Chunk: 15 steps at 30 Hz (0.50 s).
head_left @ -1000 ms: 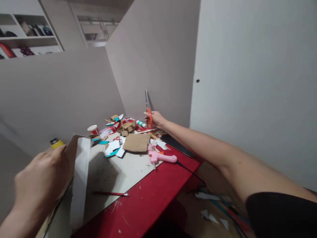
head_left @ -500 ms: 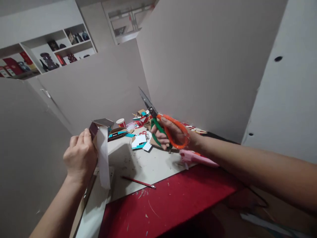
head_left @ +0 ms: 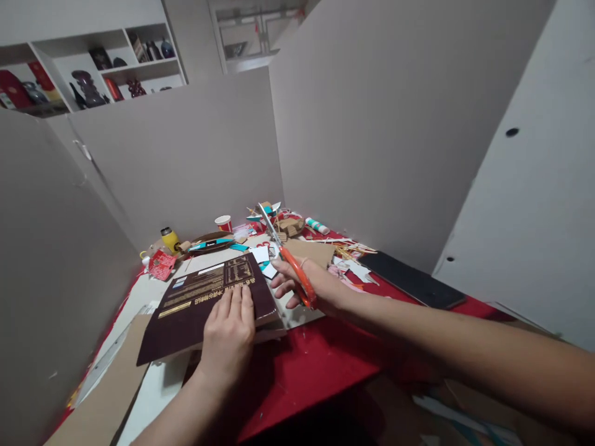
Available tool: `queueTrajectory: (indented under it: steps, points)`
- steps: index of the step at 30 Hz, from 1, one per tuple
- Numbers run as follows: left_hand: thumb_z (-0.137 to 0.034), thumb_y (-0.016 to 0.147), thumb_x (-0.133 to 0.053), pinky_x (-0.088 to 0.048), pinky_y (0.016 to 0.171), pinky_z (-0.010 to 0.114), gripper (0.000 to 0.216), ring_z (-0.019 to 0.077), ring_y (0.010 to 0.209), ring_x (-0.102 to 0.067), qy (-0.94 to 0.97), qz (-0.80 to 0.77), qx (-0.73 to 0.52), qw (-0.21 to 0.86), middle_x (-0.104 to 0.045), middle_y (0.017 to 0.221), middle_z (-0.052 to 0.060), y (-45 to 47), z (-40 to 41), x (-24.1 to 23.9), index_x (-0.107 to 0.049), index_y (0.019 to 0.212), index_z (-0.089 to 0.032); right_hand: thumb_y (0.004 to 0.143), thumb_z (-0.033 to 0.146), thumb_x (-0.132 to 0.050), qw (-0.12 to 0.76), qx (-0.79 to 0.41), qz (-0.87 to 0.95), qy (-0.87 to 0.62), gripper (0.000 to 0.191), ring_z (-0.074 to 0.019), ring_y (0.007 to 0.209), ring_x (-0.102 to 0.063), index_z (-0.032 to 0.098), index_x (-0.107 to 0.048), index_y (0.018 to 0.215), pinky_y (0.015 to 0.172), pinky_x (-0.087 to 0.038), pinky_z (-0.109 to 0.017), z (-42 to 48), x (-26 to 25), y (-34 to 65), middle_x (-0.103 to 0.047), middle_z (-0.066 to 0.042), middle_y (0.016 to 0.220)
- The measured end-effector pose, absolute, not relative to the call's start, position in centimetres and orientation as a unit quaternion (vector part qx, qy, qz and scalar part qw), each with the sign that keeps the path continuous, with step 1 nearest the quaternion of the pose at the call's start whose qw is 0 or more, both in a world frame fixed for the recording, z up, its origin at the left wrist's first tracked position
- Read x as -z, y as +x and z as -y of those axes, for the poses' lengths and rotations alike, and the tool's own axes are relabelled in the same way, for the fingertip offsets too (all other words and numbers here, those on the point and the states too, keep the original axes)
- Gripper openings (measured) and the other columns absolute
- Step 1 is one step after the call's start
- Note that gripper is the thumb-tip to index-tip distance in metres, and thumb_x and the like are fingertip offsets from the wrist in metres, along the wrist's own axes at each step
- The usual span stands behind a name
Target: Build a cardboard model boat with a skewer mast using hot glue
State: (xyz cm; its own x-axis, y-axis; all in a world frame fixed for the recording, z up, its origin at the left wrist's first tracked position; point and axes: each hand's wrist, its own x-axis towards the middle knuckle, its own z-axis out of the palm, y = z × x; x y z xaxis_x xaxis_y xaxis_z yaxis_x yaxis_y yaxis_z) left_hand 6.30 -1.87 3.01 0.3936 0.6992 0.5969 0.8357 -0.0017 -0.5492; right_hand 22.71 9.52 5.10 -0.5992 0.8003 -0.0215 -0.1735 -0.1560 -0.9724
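My left hand (head_left: 229,331) lies flat, fingers stretched out, on a dark maroon printed card sheet (head_left: 204,303) spread over the red table (head_left: 316,365). My right hand (head_left: 307,286) grips orange-handled scissors (head_left: 287,257), their blades pointing up and away toward the pile of scraps. The scissors sit just right of the sheet's far corner, not touching it as far as I can see.
Cardboard and paper scraps (head_left: 283,226), a red paper cup (head_left: 224,223), a glue stick (head_left: 317,226) and a yellow bottle (head_left: 170,239) crowd the back of the table. A dark flat slab (head_left: 411,280) lies at right. Grey partition panels (head_left: 186,155) enclose the table.
My left hand has laid the folded card down flat, dark side up, and now presses on it. My right hand has brought the scissors lower and nearer to the sheet.
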Motion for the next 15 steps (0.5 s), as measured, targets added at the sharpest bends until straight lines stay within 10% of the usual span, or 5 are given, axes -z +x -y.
queueTrajectory:
  steps: [15]
  points:
    - [-0.004,0.081,-0.043,-0.058,0.075,0.031,0.042,0.0251,0.096,-0.071,-0.721,0.553,0.058,0.414,-0.074,0.110,0.014,5.7,2.6,-1.9,-0.069,0.113,-0.009,0.059,0.028,-0.084,0.345,-0.703,0.525,-0.334,0.044,-0.0083,0.044,-0.056,0.020,-0.044,0.075,0.036,-0.049,-0.017,-8.9,-1.3,24.1,-0.055,0.006,0.055]
